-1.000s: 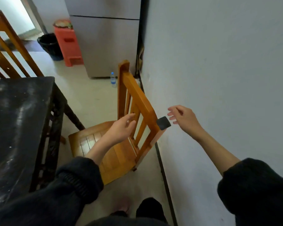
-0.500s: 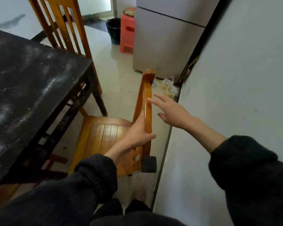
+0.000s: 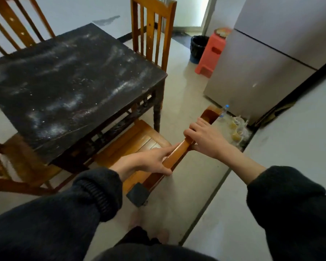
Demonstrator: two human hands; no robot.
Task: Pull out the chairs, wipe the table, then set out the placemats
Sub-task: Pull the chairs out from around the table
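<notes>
A dark square table (image 3: 68, 81) with white dusty smears fills the upper left. An orange wooden chair (image 3: 139, 138) stands at its near right side, its seat partly under the table edge. Both hands grip the chair's top rail: my left hand (image 3: 149, 162) holds the near part, and my right hand (image 3: 205, 138) wraps over the rail farther along. A black pad (image 3: 137, 194) caps the near end of the rail. Another wooden chair (image 3: 152, 29) stands at the table's far side, a third chair (image 3: 17, 25) at the far left, and a fourth chair (image 3: 11, 166) at the near left.
A grey wall (image 3: 290, 147) runs close on the right. A silver fridge (image 3: 262, 63) stands ahead, with a red plastic stool (image 3: 211, 53) and a black bin (image 3: 198, 46) beside it. A water bottle (image 3: 223, 112) and several small cups (image 3: 235, 129) sit on the floor by the fridge.
My right hand has closed on the chair's top rail; before, it hovered open beside it. My view has swung left, showing more of the table.
</notes>
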